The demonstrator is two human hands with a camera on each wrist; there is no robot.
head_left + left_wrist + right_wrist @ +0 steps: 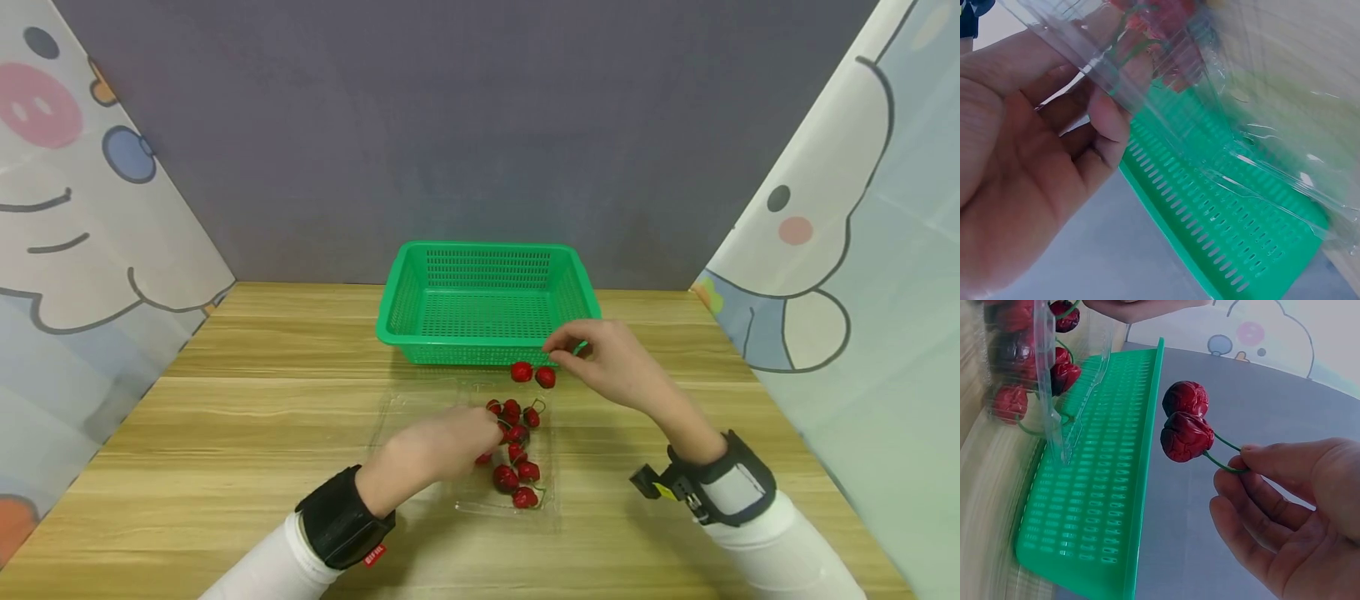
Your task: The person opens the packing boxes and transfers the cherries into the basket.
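My right hand (pixel 611 362) pinches the thin green stems of two dark red cherries (pixel 1186 422) between thumb and fingertips. The pair hangs beside the near right rim of the green plastic basket (pixel 397 340). Over the left part of a clear plastic box (pixel 553 492) is my left hand (pixel 431 450), blurred in the head view. Inside the box lie several cherries (pixel 506 478) with stems. In the left wrist view the fingers reach in past the transparent wall, close to stems and red fruit; whether they grip any is unclear.
The slotted basket stands at the back of the wooden table (pixel 285 417), near a grey wall (pixel 480 125). Beside the cherries the box's clear lid (pixel 416 400) lies flat. Cartoon-printed panels (pixel 795 250) rise on both sides.
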